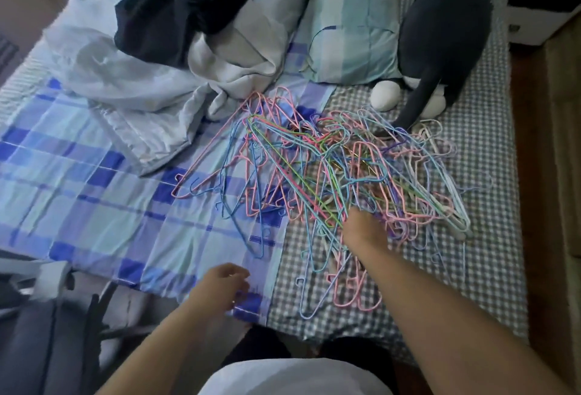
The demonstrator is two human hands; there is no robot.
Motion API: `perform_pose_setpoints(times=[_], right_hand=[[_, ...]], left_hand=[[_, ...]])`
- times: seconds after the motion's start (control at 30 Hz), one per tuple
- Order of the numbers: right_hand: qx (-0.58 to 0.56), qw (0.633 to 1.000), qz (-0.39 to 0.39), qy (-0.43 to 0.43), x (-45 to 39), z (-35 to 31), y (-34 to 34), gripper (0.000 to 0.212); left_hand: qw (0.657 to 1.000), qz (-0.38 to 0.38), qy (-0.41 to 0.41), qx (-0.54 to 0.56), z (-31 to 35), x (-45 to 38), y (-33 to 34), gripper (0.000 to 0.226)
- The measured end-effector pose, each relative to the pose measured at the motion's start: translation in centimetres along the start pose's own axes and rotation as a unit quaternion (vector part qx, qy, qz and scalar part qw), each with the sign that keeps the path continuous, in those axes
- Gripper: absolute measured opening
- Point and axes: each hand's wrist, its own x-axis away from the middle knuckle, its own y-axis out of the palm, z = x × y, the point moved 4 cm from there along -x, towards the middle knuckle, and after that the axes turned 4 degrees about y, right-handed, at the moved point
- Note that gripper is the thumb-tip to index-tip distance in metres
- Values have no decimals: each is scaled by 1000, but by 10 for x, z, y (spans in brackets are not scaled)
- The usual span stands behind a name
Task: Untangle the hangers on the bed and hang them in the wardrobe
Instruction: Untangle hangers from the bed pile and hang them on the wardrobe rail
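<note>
Nearest: left hand (224,281), fingers loosely curled, holding nothing, hovering over blue plaid sheet (94,193) at near edge of bed, just short of the pile. Right hand (361,231) further out, arm stretched fwd, reaching into near side of hanger pile (330,174); fingertips buried among the wires, so can't tell whether pinching one or only touching.

Hangers: thin wire type, pink, blue, green, lilac, white, all knotted in one heap w/ hooks threaded through each other. Heap spread from under right hand outward, straddling seam btwn plaid sheet and grey checked sheet (490,237). Few strays trail back toward body, below right wrist. None separated yet, none in hand for sure.

Step, as judged: very start of untangling. Picking a first hanger off near edge. Wardrobe not in view, hanging part not begun.

Next move likely needs: firm pinch on one hanger w/ right hand, left hand fwd to pin rest of heap down, then slide hook out along its own line, not yank upward. Loose outliers at left of pile prob easiest first.

Beyond pile: crumpled white bedding (125,80) and dark clothes (163,7) far left of hands, striped pillow (352,23) straight ahead, dark plush toy (446,29) far right, its tail touching far edge of hangers.
</note>
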Motion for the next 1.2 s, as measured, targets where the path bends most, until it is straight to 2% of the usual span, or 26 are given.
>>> perform_pose_setpoints(times=[0.1, 0.23, 0.33, 0.43, 0.5, 0.6, 0.63, 0.73, 0.8, 0.87, 0.93, 1.0, 1.07, 1.13, 1.2], right_hand=[[65, 997, 19, 34, -11, -11, 13, 35], [69, 996, 53, 32, -7, -18, 10, 27], [-42, 996, 82, 14, 13, -14, -2, 12], [-213, 975, 54, 34, 46, -11, -16, 20], [-342, 938, 43, 37, 70, -13, -30, 20], [-504, 862, 31, 38, 105, -15, -53, 16], [-523, 851, 41, 30, 116, -14, -61, 17], [-515, 853, 86, -16, 140, -21, -76, 15], [-508, 854, 97, -54, 152, -31, -77, 15], [-471, 871, 95, -102, 160, -44, -71, 22], [-424, 888, 78, -159, 166, -60, -65, 20], [-413, 885, 42, -211, 170, -75, -62, 19], [-389, 883, -3, -263, 169, -86, -59, 28], [-305, 900, -25, -310, 162, -91, -52, 33], [-256, 925, -56, -275, 147, -83, -39, 30]], left_hand=[[999, -8, 4, -40, 8, -24, -33, 15], [995, -38, 27, -84, 30, -37, -51, 16], [993, -68, 39, -90, 46, -42, -44, 17], [990, -120, 41, -64, 64, -34, -26, 15], [985, -160, 38, -55, 76, -26, -11, 16], [978, -201, 50, -23, 96, -11, 10, 18], [976, -211, 63, -5, 105, -4, 17, 20], [964, -230, 111, 72, 128, 15, 33, 30], [953, -247, 129, 119, 139, 27, 41, 48], [946, -251, 137, 150, 145, 36, 46, 72], [952, -226, 150, 145, 146, 40, 46, 92], [966, -151, 172, 119, 141, 35, 38, 98], [975, -63, 170, 128, 132, 27, 26, 87], [973, 16, 146, 178, 119, 22, 10, 76], [964, 86, 119, 220, 102, 15, -12, 66]])
